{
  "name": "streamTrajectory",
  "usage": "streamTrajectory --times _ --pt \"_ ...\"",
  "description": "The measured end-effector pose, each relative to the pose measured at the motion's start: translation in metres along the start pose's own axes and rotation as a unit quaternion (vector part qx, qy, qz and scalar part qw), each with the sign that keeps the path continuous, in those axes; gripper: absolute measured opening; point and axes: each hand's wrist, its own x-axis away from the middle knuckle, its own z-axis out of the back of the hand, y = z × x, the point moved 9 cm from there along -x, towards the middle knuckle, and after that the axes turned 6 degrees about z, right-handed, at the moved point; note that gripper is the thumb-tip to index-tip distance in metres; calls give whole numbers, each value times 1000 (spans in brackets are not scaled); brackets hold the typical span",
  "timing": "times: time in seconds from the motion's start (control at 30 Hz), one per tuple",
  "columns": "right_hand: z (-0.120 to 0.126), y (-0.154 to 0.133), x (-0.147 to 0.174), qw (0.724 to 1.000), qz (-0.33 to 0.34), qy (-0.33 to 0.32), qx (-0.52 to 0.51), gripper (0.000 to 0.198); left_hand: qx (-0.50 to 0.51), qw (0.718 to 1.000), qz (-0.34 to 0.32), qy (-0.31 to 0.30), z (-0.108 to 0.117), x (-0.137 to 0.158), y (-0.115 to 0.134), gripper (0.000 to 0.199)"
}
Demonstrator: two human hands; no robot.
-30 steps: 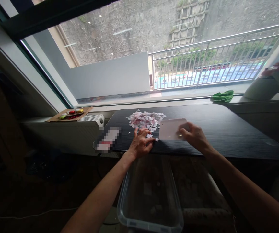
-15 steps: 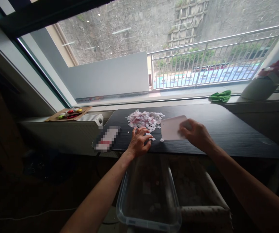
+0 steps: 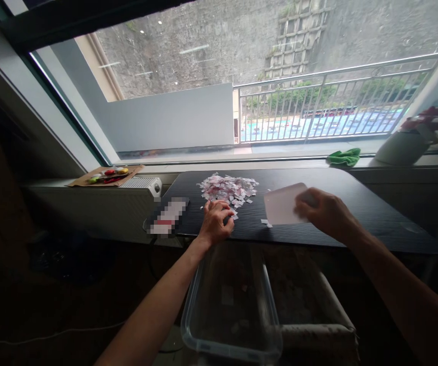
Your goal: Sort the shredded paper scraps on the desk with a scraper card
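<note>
My right hand (image 3: 321,208) is closed around one end of a pale, flat plastic scraper (image 3: 282,205). The scraper is held tilted over the dark table (image 3: 359,213), with a few loose paper scraps (image 3: 266,223) by its lower edge. My left hand (image 3: 216,222) rests at the near side of a heap of small white and pinkish paper scraps (image 3: 228,188). Its fingers are curled, the thumb stands apart from them, and a few scraps lie by the fingertips. Below the table edge is a clear plastic bin (image 3: 232,348) with a few scraps inside.
A pixelated item (image 3: 168,216) lies at the table's left end. Beside it is a radiator (image 3: 140,190) with cardboard (image 3: 83,179) and colourful small items on top. A green cloth (image 3: 344,157) and a pale container (image 3: 404,145) stand on the window sill.
My right hand has moved right with the scraper, away from the heap. A couple of scraps have shifted right too. The fingers of my left hand have curled in more.
</note>
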Motion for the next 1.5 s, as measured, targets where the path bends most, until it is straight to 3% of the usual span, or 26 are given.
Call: streamTrajectory --times 0.07,0.17,0.27,0.47,0.67,1.03,1.17,1.37,1.5 --pt "-1 13 -2 995 -29 4 -91 6 0 1000 -3 1 0 0 0 15" --pt "-22 32 -6 968 -95 -8 -234 7 2 1000 -4 3 0 0 -1 15" --pt "-41 50 -6 942 -152 -41 -296 3 0 1000 -8 8 1 0 -1 16" --pt "-32 80 6 923 -192 -116 -313 10 -1 1000 -16 11 1 0 -1 15" --pt "-16 103 11 922 -222 -71 -309 7 2 1000 -20 7 2 -1 -1 16" --pt "-29 95 26 904 -199 -149 -349 19 4 1000 -15 1 2 -1 -2 18" --pt "-25 96 26 895 -206 -142 -370 24 5 1000 -16 8 3 -1 -1 17" --pt "-16 87 15 921 -179 -103 -329 14 8 1000 -11 22 6 -1 -3 16" --pt "-17 90 18 909 -201 -116 -347 16 10 1000 -9 25 6 -1 -3 16"
